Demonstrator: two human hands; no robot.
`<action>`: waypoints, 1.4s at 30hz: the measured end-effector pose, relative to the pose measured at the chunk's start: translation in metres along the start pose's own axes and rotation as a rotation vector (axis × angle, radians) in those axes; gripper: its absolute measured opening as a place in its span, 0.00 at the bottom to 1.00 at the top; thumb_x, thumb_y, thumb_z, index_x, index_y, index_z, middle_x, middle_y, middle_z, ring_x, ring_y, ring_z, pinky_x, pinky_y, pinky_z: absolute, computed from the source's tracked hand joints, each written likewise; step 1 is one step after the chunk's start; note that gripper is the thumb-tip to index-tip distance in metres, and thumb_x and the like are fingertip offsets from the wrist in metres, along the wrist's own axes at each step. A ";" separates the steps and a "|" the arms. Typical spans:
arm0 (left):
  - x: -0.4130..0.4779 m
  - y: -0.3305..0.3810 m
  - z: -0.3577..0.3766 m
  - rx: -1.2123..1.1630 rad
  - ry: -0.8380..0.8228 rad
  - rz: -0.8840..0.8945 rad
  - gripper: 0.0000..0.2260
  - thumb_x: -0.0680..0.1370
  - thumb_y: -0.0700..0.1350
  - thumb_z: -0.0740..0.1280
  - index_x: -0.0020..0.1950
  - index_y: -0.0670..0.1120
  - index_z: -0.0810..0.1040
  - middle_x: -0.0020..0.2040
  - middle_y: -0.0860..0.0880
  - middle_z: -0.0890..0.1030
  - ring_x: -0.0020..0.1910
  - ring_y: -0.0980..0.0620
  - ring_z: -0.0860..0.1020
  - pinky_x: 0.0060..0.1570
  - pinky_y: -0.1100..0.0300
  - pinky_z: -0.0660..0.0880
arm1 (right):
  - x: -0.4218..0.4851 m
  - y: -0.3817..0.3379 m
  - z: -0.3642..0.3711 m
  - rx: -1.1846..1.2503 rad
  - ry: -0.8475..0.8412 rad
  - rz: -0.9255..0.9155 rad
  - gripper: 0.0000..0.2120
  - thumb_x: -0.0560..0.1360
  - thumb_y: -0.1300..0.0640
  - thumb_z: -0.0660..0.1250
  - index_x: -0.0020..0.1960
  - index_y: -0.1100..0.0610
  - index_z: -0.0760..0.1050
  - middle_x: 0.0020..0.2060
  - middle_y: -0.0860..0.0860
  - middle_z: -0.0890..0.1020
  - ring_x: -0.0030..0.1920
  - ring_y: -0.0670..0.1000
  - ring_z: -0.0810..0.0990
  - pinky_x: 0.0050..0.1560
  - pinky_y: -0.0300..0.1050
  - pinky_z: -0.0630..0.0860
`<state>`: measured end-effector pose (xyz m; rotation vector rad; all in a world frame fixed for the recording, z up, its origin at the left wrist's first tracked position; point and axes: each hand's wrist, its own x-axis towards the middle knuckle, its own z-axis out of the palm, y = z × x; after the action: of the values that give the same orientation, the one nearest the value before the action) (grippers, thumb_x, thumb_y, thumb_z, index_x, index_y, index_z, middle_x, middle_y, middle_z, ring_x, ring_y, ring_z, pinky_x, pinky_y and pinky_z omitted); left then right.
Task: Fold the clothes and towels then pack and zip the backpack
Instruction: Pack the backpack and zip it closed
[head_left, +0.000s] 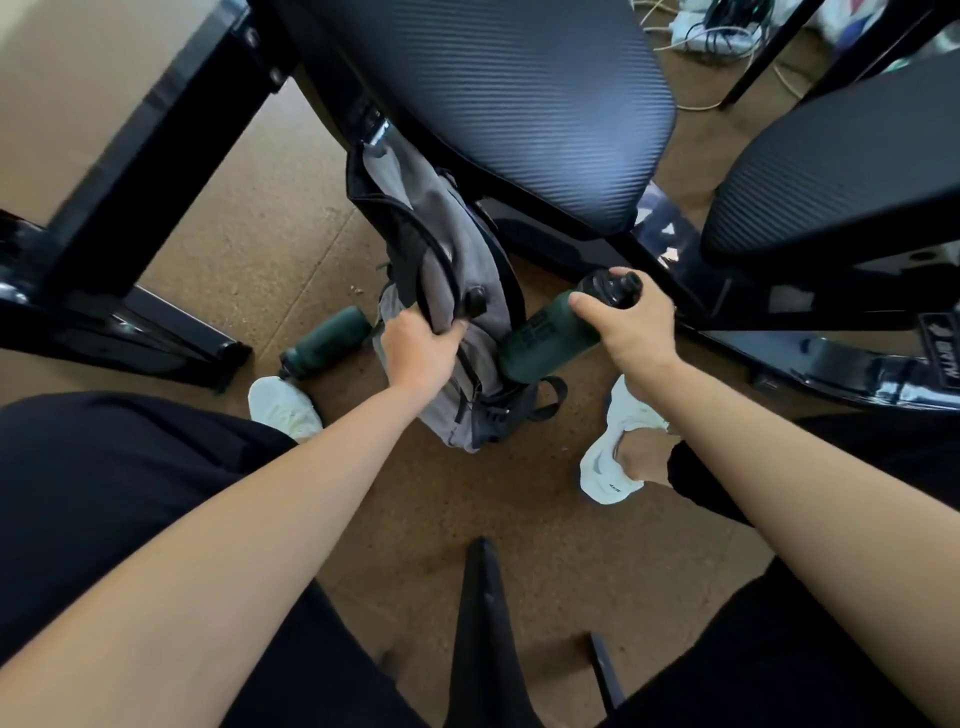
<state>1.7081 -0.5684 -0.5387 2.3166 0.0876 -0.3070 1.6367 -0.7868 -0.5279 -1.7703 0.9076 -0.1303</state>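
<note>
Backpack (452, 249) steadied for a side-pocket bottle

Seen past two bare forearms and dark trousers: held at its upper edge by the left grip (421, 348), fingers curled round grey fabric and a black strap, thumb over the top. Probably held this way to keep the bag upright and stop it tipping under a sideways push. Stands on the brown floor (249, 249) between two white shoes (283, 402), top leaning toward the underside of the near chair seat (519, 104).

To the right, clasped by the right grip (631, 332) around the neck just below the black cap: a dark green bottle (545, 338), tilted, base down against the bag's right side near the bottom. Looks aimed at a side pocket. Cannot tell how far in, with the base hidden behind the bag's edge. Held high near the cap, presumably to steer the base and leave the body free to slide down.

Left of the bag, just beside it on the floor: a second green bottle (324, 340), lying flat, untouched, perhaps meant for the other side.

No clothes or towels in view. Cannot tell from this angle whether the main zip is closed. Judged late in the packing, with the zip perhaps yet to check.

Farther off: a second chair seat (831, 156) at right, a black frame leg (130, 156) at left, a tangle of cables (717, 31) at the far edge.
</note>
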 end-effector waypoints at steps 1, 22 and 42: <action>0.001 0.001 -0.001 -0.004 0.015 0.006 0.16 0.77 0.47 0.75 0.60 0.39 0.82 0.54 0.41 0.85 0.57 0.41 0.82 0.52 0.57 0.74 | 0.000 0.004 0.008 0.028 0.002 0.034 0.34 0.62 0.47 0.82 0.64 0.54 0.75 0.56 0.49 0.82 0.57 0.49 0.81 0.60 0.48 0.79; 0.014 -0.015 -0.007 -0.035 0.194 0.279 0.25 0.76 0.42 0.75 0.68 0.40 0.67 0.55 0.43 0.84 0.53 0.43 0.83 0.55 0.44 0.80 | 0.035 0.008 0.024 0.102 -0.329 0.200 0.19 0.67 0.56 0.82 0.54 0.51 0.79 0.48 0.48 0.85 0.50 0.49 0.84 0.52 0.45 0.78; 0.041 -0.014 -0.010 0.177 0.101 0.653 0.33 0.75 0.32 0.70 0.79 0.51 0.68 0.52 0.40 0.75 0.35 0.44 0.74 0.43 0.46 0.79 | -0.019 0.017 0.056 -1.179 -1.034 -0.514 0.42 0.65 0.47 0.76 0.76 0.51 0.64 0.80 0.47 0.58 0.68 0.55 0.76 0.56 0.49 0.80</action>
<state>1.7472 -0.5530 -0.5523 2.3847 -0.6562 0.1400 1.6426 -0.7342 -0.5591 -2.6098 -0.3820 1.1046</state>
